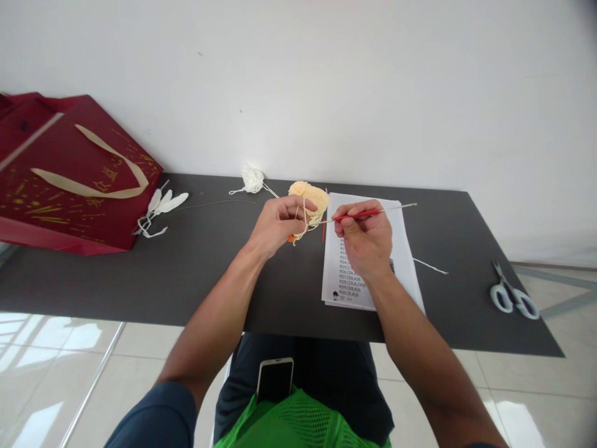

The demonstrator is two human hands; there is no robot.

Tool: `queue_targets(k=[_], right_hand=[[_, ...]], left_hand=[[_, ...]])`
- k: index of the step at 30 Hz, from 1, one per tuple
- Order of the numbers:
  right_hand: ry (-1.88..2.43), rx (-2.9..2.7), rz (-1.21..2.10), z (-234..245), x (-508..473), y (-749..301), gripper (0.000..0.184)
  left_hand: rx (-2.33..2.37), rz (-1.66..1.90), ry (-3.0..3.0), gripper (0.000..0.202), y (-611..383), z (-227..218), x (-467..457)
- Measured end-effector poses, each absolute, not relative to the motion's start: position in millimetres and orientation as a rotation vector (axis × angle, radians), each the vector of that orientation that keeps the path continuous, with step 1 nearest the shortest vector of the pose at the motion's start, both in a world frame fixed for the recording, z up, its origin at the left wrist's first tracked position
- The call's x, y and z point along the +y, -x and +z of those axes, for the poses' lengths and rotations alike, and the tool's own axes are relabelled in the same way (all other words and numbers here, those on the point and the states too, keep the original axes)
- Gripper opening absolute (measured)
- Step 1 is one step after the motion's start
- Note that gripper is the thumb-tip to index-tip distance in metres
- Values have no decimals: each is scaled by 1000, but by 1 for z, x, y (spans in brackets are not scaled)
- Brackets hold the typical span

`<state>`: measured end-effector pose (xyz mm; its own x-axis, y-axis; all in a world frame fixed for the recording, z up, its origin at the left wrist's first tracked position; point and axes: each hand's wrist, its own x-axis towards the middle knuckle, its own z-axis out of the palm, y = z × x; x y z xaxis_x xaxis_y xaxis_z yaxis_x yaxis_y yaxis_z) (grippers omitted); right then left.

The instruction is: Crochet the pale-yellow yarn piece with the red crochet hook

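My left hand is closed in a pinch, with pale yellow yarn looped over its fingers. In my right hand is a crochet hook with a red grip, held like a pen. Its thin metal tip points left and reaches the yarn at my left fingertips. Behind my left hand lies a ball of pale yellow yarn. A small orange piece shows just under the left fingers. Printed pattern sheets lie beneath my right hand, partly covered by it.
A dark red gift bag stands at the left, with white crocheted pieces beside it. White yarn rests near the wall. Scissors lie at the right end of the dark table. A phone is on my lap.
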<state>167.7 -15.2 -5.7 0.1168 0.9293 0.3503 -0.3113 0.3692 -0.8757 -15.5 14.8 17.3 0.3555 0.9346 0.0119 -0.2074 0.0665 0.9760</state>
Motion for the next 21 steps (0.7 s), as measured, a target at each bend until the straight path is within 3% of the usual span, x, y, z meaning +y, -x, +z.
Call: queue_targets(k=[16,21], right_hand=[[701,-538,1496,2,-17,-158,26],[723,-541,1415,1,-22,-144,24]], left_hand=[[841,1236,-1170,14,-2,5,11],[845,1333,-1171,46,-11,4,6]])
